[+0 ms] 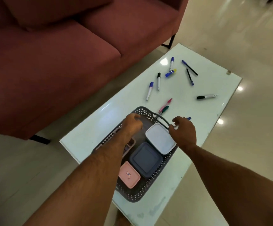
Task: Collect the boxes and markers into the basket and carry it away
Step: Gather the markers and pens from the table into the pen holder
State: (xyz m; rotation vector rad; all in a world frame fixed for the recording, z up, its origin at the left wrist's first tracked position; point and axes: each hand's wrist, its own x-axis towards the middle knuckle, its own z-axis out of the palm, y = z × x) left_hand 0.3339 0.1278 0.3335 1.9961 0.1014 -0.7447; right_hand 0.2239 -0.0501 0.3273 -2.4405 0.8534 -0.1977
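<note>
Both forearms reach over basket [137, 195]. Left hand [133, 123] curled loosely inside far end, grip unclear. Right hand [183, 131] half-curled, fingertips at handle [162, 119], beside white box [160, 138].

left grip [133, 123] curled, right grip [184, 130] half-open

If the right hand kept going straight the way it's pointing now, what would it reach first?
Probably the blue marker peeking out just beyond the right hand, on the table past the basket's far rim. Depth is unclear from this single view.
</note>
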